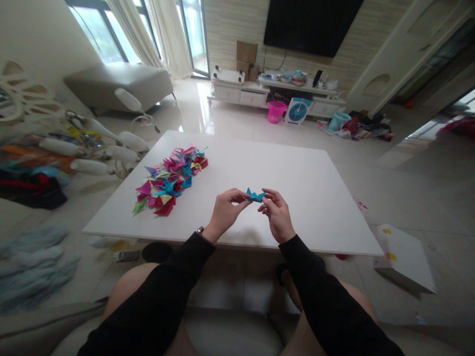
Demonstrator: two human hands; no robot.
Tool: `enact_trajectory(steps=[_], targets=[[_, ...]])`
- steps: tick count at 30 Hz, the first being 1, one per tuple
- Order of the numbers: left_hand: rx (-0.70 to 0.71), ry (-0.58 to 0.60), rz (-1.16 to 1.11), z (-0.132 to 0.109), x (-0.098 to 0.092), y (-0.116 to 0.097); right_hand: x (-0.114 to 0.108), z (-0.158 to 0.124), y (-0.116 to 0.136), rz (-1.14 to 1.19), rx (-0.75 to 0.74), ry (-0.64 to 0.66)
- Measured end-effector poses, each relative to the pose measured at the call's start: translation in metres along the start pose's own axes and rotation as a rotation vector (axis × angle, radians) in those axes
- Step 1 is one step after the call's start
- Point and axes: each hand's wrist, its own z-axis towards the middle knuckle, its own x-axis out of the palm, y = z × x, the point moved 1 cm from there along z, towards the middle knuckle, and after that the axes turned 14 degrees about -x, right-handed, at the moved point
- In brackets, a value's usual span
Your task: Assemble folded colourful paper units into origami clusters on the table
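Observation:
A small blue folded-paper crane (255,196) is held above the white table, between my two hands. My left hand (232,206) pinches its left end between thumb and fingers. At its right end, the thumb and fingers of my right hand (275,211) close on the paper, with the lower fingers curled. To the left on the tabletop lies a pile of folded paper pieces (168,185) in pink, red, blue, purple, green and pale yellow.
The white table (289,168) spans the space before me. Left of it stands a lamp with several white shades (128,141). A white box (404,257) rests on the floor at right. Farther off are a pink basket (276,112) and a blue fan (297,110).

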Motion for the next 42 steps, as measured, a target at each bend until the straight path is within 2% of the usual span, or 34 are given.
enact_trajectory(steps=[7,16,28,36,42], targets=[[-0.009,-0.032,0.014,0.001,-0.001,0.002,0.000,0.000,-0.002,-0.007,-0.002,0.003],[0.002,-0.003,0.052,-0.001,0.001,0.000,0.000,-0.001,-0.003,-0.009,-0.004,-0.017],[-0.017,-0.086,0.102,0.000,0.002,-0.002,0.008,0.001,0.001,-0.013,-0.034,-0.006],[-0.042,-0.103,0.070,-0.001,0.001,-0.004,0.011,0.000,0.010,-0.048,-0.095,0.063],[-0.029,-0.085,0.036,-0.003,0.002,-0.005,0.009,-0.003,0.012,-0.203,-0.197,0.092]])
